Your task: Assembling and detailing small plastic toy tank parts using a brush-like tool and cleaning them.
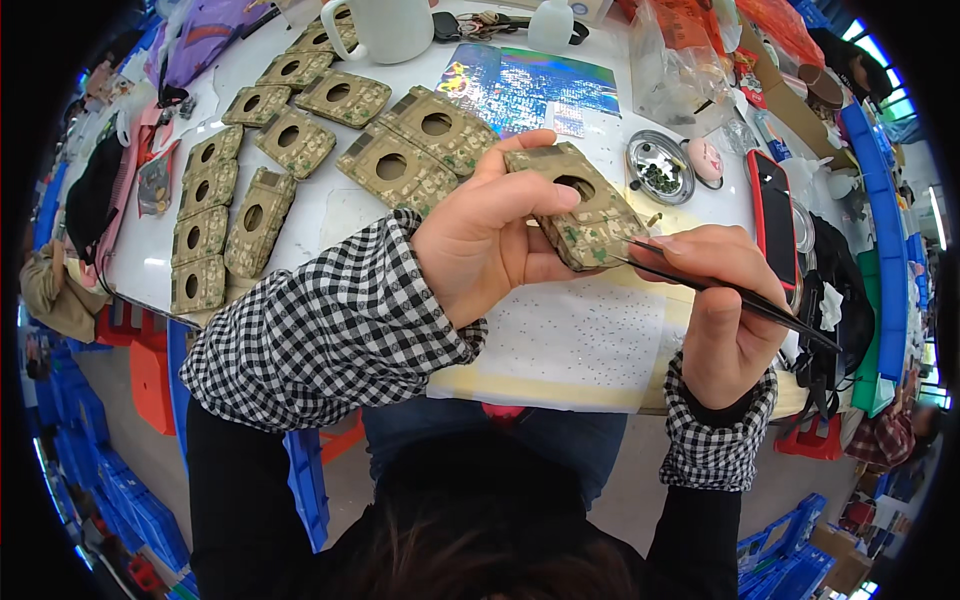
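Camouflage casing (602, 218) hangs tilted above the tabletop (140, 248), in from its near edge, gripped by the left hand (485, 225), thumb on top, fingers curled beneath. The right hand (728, 300) pinches dark tweezers (785, 318) pointed at the casing's near end; good work there likely wants a steady hold and light pressure. Whether the tips touch or carry anything is too small to tell. The casing's underside is hidden; the mug (395, 30) at the tabletop's far edge is cut off.
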`<state>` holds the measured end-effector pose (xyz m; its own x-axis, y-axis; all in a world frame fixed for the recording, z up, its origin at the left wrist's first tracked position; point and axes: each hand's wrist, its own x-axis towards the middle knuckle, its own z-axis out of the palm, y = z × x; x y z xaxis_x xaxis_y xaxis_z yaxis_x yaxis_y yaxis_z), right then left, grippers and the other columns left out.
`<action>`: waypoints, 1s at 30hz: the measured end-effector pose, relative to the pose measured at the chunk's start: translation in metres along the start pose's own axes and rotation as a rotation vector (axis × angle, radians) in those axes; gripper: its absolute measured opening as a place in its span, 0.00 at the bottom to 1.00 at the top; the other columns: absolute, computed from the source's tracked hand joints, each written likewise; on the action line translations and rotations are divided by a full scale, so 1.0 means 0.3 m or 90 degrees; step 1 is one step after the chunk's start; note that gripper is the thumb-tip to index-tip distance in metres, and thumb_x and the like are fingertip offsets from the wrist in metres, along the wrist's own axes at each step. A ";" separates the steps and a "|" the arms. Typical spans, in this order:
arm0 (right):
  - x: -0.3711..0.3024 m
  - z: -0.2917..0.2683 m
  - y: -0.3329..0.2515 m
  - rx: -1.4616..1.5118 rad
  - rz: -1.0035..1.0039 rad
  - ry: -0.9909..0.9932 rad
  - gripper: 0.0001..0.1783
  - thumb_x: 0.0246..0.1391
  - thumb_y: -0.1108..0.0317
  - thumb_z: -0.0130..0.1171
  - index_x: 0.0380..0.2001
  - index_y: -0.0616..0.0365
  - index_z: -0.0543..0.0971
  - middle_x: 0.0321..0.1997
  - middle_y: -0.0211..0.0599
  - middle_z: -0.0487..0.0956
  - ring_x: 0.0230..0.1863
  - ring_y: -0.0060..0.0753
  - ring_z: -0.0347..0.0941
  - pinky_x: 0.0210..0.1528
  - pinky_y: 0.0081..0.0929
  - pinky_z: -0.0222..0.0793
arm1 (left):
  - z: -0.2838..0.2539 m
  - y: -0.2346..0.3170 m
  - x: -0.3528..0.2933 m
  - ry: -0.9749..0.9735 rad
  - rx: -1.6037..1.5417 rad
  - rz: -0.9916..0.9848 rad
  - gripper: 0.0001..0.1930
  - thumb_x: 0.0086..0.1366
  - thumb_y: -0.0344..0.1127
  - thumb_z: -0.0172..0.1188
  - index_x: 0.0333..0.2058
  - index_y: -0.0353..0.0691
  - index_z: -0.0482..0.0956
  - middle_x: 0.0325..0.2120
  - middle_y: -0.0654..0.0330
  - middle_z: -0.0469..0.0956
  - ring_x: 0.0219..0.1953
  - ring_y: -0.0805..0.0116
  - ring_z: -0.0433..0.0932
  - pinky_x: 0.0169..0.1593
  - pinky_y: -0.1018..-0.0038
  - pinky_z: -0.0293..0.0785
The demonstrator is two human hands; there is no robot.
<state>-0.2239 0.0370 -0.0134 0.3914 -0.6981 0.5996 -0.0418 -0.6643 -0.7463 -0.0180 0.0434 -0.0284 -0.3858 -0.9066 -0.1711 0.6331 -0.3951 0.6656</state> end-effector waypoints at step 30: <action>-0.016 0.003 -0.006 0.053 0.005 0.042 0.21 0.56 0.55 0.54 0.37 0.67 0.76 0.31 0.42 0.78 0.30 0.27 0.72 0.34 0.22 0.68 | -0.008 -0.005 0.005 -0.020 -0.006 0.015 0.34 0.57 0.26 0.53 0.57 0.42 0.43 0.47 0.49 0.66 0.47 0.59 0.73 0.51 0.60 0.73</action>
<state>-0.2248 0.0417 -0.0151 0.3293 -0.7211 0.6096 0.0337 -0.6362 -0.7708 -0.0178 0.0423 -0.0313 -0.3914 -0.9108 -0.1317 0.6487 -0.3746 0.6625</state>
